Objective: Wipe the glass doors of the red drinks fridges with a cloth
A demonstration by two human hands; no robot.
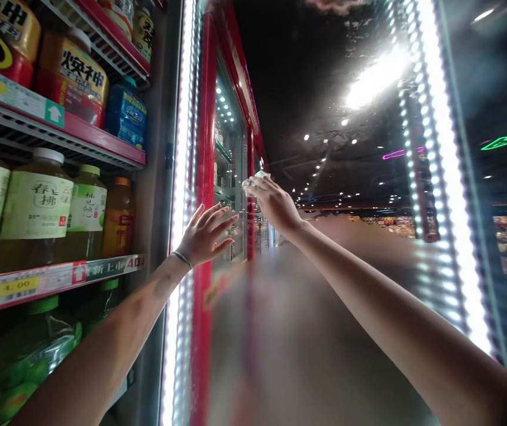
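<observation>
My left hand [206, 235] is raised beside the bright light strip at the cooler's edge, its fingers spread and holding nothing. It wears a thin band at the wrist. Further right and a little higher, my right hand [277, 201] is closed on a small white cloth or tissue [261, 174], which shows at the fingertips. That hand is at a glass door [288, 307], whose lower part looks hazy. Whether the cloth touches the glass is hard to tell.
Shelves [115, 264] of drinks stand at the left, including a pale-labelled bottle [35, 204] and a blue bottle [126, 112]. A red-framed cooler [209, 118] stands beyond. A bright light strip [452, 177] shows at the right, with the store behind.
</observation>
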